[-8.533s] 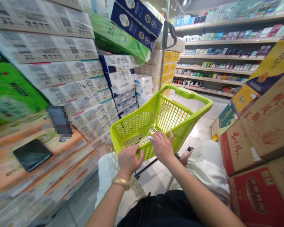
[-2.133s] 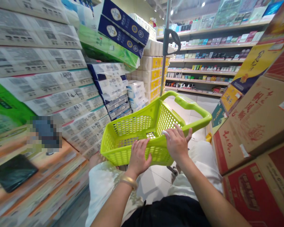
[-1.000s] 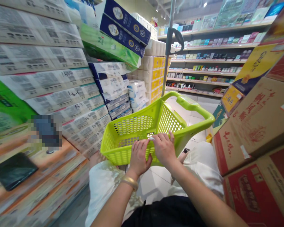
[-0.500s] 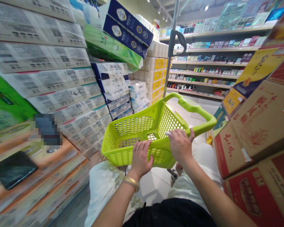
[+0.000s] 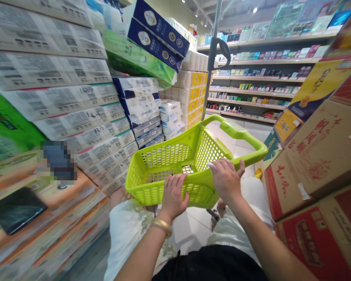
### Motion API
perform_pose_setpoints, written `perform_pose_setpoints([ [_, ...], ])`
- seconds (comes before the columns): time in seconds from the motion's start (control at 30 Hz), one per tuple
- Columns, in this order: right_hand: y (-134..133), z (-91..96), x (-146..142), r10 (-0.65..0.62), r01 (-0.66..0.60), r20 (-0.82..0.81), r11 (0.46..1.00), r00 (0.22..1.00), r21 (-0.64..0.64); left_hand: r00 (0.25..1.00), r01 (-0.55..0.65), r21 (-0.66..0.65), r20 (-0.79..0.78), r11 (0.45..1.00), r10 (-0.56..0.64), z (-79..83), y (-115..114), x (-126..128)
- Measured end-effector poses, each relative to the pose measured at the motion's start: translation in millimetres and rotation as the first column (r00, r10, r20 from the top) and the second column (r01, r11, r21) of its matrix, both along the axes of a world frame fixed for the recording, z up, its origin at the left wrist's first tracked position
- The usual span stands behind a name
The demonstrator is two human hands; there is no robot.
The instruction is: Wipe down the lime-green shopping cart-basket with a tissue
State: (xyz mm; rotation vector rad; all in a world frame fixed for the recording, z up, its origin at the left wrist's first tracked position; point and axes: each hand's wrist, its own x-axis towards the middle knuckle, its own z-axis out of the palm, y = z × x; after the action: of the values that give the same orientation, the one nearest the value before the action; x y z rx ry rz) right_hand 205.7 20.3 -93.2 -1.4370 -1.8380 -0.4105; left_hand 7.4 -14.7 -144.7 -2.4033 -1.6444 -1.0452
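Observation:
A lime green plastic shopping basket (image 5: 163, 160) with perforated walls stands in front of me, low in the aisle. My left hand (image 5: 173, 196) grips its near rim, fingers curled over the edge. My right hand (image 5: 226, 180) is closed over the rim at the near right corner, with something small and white under the fingertips that I cannot make out. The basket's thick green handle (image 5: 236, 132) arches over its far side. A grey pull handle on a metal pole (image 5: 215, 58) rises behind it. The basket's inside looks bare. A gold bangle sits on my left wrist.
Stacked tissue and toilet paper packs (image 5: 76, 101) wall the left side. A dark phone (image 5: 16, 208) lies on orange packs at lower left. Red and brown cartons (image 5: 318, 156) pile up on the right. Stocked shelves (image 5: 257, 78) cross the far end of the tiled aisle.
My right hand has slid along the near rim from beside my left hand out to the right corner. The left hand keeps its grip. The basket has barely shifted.

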Motion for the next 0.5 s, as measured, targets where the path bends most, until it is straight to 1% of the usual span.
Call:
perform_pose_setpoints([
  [0.07, 2, 0.9, 5, -0.024, 0.024, 0.002, 0.999, 1.000, 0.021, 1.000, -0.005, 0.001, 0.004, 1.000, 0.005, 0.1, 0, 1],
  [0.13, 1, 0.0, -1, -0.027, 0.027, 0.004, 1.000, 1.000, 0.006, 1.000, -0.008, 0.005, 0.004, 1.000, 0.008, -0.2, 0, 0],
  [0.27, -5, -4.8, -34, 0.047, -0.045, 0.021, 0.997, 0.999, -0.066, 1.000, 0.005, 0.020, -0.012, 1.000, -0.004, -1.4, 1, -2],
  [0.37, -9, -7.6, -53, 0.095, -0.093, 0.021, 0.992, 0.995, -0.083, 0.999, 0.000, 0.039, -0.032, 0.999, 0.001, -3.0, 2, -3],
  [0.43, -9, -7.4, -54, 0.111, -0.109, 0.017, 0.990, 0.994, -0.088, 0.999, 0.004, 0.053, -0.050, 0.999, -0.002, -4.0, 3, -4],
  [0.5, -8, -4.6, -42, 0.106, -0.104, 0.012, 0.991, 0.994, -0.087, 0.998, 0.010, 0.059, -0.062, 0.998, -0.006, -4.5, 4, -5],
])
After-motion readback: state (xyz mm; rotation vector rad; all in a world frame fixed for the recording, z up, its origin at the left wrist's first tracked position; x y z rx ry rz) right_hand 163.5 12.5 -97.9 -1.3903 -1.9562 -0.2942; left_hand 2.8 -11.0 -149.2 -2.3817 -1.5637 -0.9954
